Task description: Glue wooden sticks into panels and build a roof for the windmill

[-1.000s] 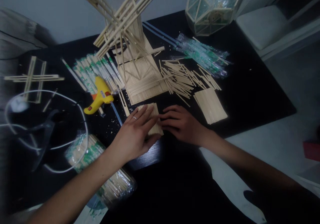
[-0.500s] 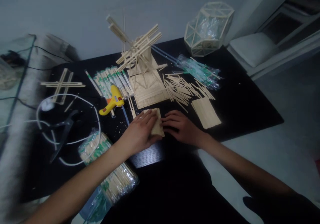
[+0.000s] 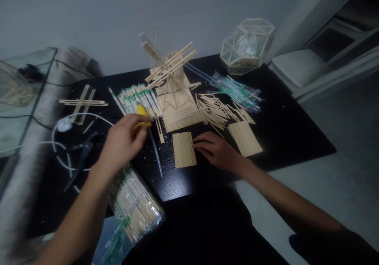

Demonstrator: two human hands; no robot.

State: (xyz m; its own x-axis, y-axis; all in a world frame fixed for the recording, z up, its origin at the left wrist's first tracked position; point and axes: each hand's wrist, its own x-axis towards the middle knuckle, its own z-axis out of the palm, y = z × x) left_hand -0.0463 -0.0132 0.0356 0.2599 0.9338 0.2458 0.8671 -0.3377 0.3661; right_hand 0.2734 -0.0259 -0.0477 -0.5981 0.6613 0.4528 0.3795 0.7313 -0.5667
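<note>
My left hand is closed on a yellow glue gun, its fingers hiding most of the gun's body. From the gun a clear glue stick stretches toward the table's front edge. A small panel of wooden sticks set side by side lies flat on the black table. Beside its right edge rests my right hand, open, fingertips at or very near the panel.
Behind stands a stick-built windmill on a stick base. Loose sticks and a second panel lie right. Packed chopsticks, dark pliers, a white cord and crossed sticks are left; a geometric stick frame stands back right.
My left hand has left the panel, moved left and taken hold of the glue gun. My right hand stays by the panel's right edge. The view has shifted slightly.
</note>
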